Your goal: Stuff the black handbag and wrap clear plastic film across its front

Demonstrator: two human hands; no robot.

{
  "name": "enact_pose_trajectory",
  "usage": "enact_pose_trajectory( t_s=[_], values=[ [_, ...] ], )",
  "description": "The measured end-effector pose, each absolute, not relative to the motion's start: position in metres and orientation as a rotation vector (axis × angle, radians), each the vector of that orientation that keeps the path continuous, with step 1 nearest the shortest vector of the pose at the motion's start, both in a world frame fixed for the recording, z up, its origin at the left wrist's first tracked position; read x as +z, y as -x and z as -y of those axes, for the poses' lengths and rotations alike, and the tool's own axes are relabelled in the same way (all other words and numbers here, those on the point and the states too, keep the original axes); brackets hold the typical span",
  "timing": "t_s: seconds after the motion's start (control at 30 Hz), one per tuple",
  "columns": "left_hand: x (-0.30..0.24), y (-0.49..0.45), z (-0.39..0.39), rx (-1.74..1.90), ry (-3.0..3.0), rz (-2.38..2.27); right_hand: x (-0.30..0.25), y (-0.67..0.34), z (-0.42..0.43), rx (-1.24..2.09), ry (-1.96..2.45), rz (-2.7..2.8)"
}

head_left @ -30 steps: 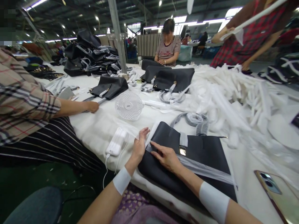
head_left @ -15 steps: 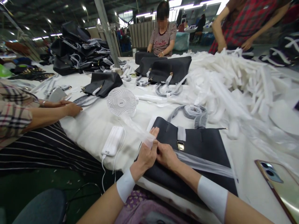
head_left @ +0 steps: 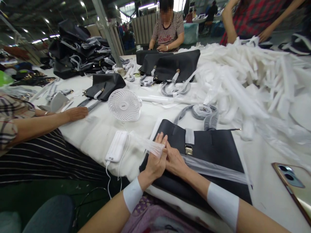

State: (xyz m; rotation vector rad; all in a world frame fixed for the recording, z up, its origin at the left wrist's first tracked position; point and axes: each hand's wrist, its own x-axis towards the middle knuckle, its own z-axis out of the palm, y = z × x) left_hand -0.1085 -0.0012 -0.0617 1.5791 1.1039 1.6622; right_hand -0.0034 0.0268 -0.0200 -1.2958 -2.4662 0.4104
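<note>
A black handbag (head_left: 213,147) lies flat before me, with a gold clasp (head_left: 189,149) and a white wrap over its tab. A translucent white wrapping strip (head_left: 218,171) crosses its front and passes under my hands. My left hand (head_left: 155,163) is at the bag's left edge, fingers straight, thumb pressing the strip's loose end, which sticks out to the left. My right hand (head_left: 175,160) lies against it on the bag, its fingers curled and pressed together; what they pinch is hidden. The bag's wrapped strap (head_left: 204,113) lies coiled behind it.
A white fan (head_left: 124,105) and a cabled power bank (head_left: 117,147) stand left of the bag. A phone (head_left: 295,186) lies at right. White wrapping strips (head_left: 247,77) heap behind. More black bags (head_left: 179,66) sit further back. A co-worker's hand (head_left: 76,113) works at left.
My hands stay together at the bag's left edge, shifted only slightly. The strip's loose end has swung down, away from the fan. The co-worker's hand at left has moved slightly.
</note>
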Motion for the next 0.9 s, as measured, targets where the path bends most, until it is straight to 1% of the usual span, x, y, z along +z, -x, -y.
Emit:
enact_pose_trajectory(
  t_s=[0.1, 0.37, 0.53, 0.63, 0.73, 0.9],
  values=[
    [-0.063, 0.108, 0.001, 1.641, -1.671, -1.120, -0.016, 0.002, -0.027, 0.560, 1.226, 2.190],
    [-0.067, 0.101, -0.003, 1.558, -1.945, -1.255, -0.015, -0.002, -0.029, 0.772, 1.245, 1.654],
    [-0.068, 0.094, -0.004, 1.344, -2.193, -1.480, -0.012, 0.005, -0.035, 0.890, 1.116, 1.383],
    [-0.065, 0.091, -0.002, 1.177, -2.361, -1.680, -0.003, 0.002, -0.037, 0.887, 1.083, 1.270],
    [-0.065, 0.088, -0.002, 1.081, -2.432, -1.814, 0.015, -0.018, -0.034, 0.837, 1.145, 1.240],
    [-0.066, 0.086, -0.002, 1.052, -2.474, -1.867, 0.065, -0.065, -0.006, 0.988, 1.347, 1.389]
  ],
)
